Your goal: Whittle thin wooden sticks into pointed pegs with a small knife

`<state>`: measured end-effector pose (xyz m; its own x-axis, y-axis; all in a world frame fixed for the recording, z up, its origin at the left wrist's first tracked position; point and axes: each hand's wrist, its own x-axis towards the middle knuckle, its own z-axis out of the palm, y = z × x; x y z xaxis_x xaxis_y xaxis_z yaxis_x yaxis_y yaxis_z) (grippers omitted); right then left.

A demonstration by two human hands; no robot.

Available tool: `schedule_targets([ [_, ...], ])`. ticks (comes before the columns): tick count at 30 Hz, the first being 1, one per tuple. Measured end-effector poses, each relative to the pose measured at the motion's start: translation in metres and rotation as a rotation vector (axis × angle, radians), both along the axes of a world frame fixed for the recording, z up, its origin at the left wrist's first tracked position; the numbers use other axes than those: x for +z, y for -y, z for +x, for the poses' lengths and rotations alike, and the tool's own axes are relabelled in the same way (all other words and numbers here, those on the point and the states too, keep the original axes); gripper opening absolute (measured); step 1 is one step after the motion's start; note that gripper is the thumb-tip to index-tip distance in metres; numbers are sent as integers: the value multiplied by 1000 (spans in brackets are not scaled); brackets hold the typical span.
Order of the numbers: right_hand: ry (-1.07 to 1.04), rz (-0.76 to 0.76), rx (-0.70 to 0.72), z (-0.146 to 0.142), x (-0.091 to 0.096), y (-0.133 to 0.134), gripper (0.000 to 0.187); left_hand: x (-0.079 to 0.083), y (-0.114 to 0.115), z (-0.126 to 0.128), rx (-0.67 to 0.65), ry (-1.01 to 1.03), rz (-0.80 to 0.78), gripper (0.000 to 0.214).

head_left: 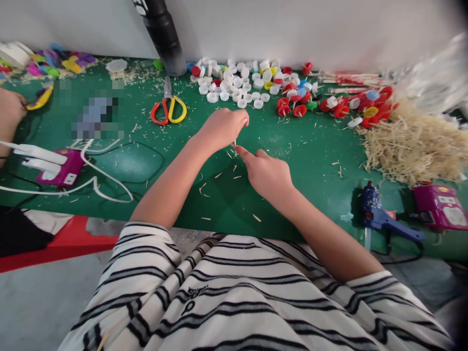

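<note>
Over the middle of the green table, my left hand (224,127) is closed, its fingers curled down and partly hidden behind its back. From under it pokes the pale end of a thin wooden stick (234,143). My right hand (269,176) meets that end with its index fingertip, the other fingers folded in; its thumb is hidden. Small wood slivers (218,175) lie scattered below both hands. Beyond my left hand rest scissors (168,111) with one red and one yellow handle. White bottle caps (237,82) are piled past my hands.
At right are red caps with sticks (341,109), a heap of wood shavings (417,146), a blue glue gun (380,214) and a purple power adapter (440,207). A black bottle (164,39) stands behind. Another person's hand (10,109), cables and a second purple adapter (68,170) are left.
</note>
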<state>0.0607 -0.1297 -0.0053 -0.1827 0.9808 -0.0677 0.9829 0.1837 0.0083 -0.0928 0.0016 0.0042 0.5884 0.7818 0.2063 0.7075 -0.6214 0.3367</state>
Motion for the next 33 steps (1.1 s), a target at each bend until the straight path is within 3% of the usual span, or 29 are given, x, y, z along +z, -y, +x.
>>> schedule_targets([
  [9,1,3,-33,15,-1,19,57,-2,0,5,-50,43,-8,34],
  [19,-22,39,15,4,-7,-7,57,-6,-8,5,-36,39,-23,33],
  [28,-13,-12,-48,17,-3,19,58,-5,-6,11,-75,81,-67,32],
  [33,-18,-30,-29,13,0,8,56,-8,-5,10,-65,73,-40,30],
])
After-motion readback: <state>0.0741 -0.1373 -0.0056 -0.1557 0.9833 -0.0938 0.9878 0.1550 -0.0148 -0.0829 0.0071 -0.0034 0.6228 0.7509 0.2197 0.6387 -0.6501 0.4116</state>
